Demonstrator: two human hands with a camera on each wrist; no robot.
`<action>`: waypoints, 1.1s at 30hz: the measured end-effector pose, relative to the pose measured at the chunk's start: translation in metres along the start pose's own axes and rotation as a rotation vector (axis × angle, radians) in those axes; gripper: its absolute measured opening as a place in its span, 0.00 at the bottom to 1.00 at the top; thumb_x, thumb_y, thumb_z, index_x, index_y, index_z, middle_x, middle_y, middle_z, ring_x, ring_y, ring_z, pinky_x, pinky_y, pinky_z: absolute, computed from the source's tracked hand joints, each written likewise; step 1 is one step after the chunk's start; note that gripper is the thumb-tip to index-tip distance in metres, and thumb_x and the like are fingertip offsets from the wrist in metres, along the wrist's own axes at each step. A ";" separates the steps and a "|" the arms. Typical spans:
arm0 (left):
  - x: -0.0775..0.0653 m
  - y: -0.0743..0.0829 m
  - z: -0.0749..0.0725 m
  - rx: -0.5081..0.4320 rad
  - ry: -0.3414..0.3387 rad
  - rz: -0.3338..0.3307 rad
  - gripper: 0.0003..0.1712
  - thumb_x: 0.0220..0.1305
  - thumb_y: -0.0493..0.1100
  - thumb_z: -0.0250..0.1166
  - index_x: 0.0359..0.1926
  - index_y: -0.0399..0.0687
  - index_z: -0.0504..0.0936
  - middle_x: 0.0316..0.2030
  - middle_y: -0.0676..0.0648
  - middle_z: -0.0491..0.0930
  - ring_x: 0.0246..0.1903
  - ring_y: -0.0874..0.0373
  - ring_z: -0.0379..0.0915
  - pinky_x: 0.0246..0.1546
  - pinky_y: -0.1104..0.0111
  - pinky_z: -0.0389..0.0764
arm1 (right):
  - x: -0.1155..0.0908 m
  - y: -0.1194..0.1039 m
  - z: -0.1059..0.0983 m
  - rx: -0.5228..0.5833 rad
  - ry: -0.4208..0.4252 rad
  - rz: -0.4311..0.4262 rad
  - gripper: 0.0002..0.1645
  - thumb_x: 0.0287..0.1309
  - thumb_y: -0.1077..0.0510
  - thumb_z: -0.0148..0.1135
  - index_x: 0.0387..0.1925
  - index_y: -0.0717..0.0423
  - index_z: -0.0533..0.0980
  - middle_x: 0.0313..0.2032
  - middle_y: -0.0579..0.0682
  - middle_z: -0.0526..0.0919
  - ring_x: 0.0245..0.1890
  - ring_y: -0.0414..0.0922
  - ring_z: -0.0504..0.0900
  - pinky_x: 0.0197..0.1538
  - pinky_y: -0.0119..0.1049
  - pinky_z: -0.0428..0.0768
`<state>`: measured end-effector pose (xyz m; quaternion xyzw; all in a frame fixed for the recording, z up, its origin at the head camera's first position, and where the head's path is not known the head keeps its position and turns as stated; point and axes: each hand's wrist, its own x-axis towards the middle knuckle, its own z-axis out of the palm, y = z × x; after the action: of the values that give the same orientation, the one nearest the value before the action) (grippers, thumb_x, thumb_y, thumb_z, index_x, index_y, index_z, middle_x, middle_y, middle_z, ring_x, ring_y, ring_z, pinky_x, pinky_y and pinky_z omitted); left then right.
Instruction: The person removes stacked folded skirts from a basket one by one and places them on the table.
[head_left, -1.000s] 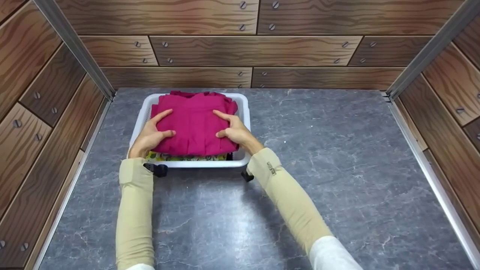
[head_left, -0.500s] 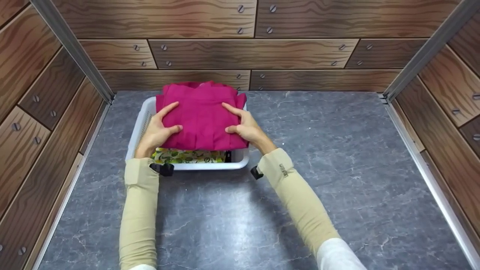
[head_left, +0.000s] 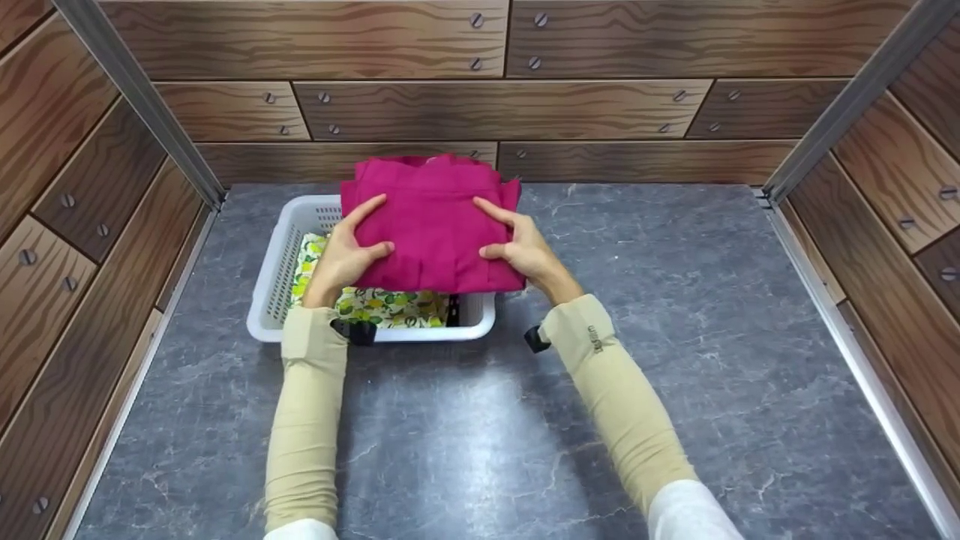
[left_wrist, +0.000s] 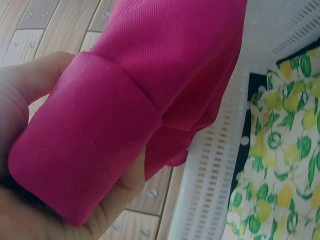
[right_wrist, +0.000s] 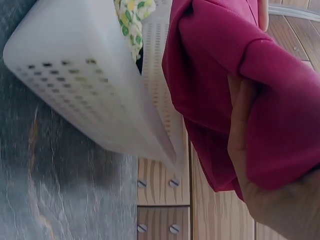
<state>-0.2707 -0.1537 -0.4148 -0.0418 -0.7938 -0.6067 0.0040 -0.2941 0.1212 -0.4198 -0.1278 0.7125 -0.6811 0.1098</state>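
Note:
A folded magenta garment [head_left: 435, 225] hangs above the white plastic basket [head_left: 262, 300], reaching past its right side. My left hand [head_left: 346, 259] grips the garment's left side, thumb on top. On the opposite side my right hand [head_left: 529, 251] grips it the same way. Fingers [right_wrist: 240, 130] curl under the fold in the right wrist view. From the left wrist, the garment [left_wrist: 90, 135] fills the grasp of that hand. Inside the basket lies a lemon-print cloth [head_left: 390, 307], with a dark polka-dot cloth [left_wrist: 245, 145] showing at its edge.
The basket stands on a grey marbled surface [head_left: 712, 337] at the back left. Wood-patterned walls [head_left: 397, 109] rise behind it and on both sides. Metal frame posts [head_left: 847, 97] mark the back corners.
Both hands have lifted the magenta garment up out of the basket and moved it rightward. More of the lemon-print cloth beneath is now exposed.

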 end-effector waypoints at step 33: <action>0.022 0.015 0.074 -0.038 -0.013 0.087 0.44 0.56 0.25 0.68 0.73 0.51 0.71 0.70 0.36 0.66 0.64 0.44 0.66 0.65 0.56 0.68 | -0.024 -0.003 -0.078 -0.088 0.057 -0.080 0.48 0.48 0.81 0.62 0.72 0.61 0.66 0.64 0.65 0.72 0.50 0.45 0.76 0.50 0.30 0.78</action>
<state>-0.2880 -0.0775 -0.4183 -0.0805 -0.7797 -0.6204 0.0246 -0.2970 0.2022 -0.4139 -0.1415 0.7388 -0.6565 0.0565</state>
